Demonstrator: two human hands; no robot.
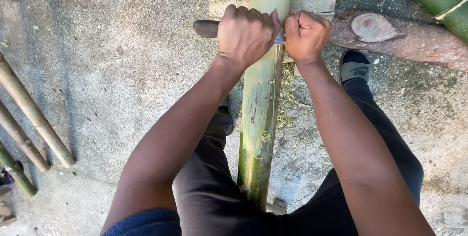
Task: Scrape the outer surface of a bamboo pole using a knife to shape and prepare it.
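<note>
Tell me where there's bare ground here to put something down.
The widest bare patch is the concrete floor between the thin poles at the left edge and the green bamboo pole. Right of the right leg is some. It is crowded around both hands, the log and the shavings.

Bamboo pole between legs, over log, thin poles left

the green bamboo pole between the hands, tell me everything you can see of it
The bamboo pole is a thick green-yellow stem with brown scuffs and a scraped, paler upper part. It runs from between the person's legs up across a log. A blade lies crosswise on it, gripped by the left hand and right hand. Green shavings lie beside it.
</note>
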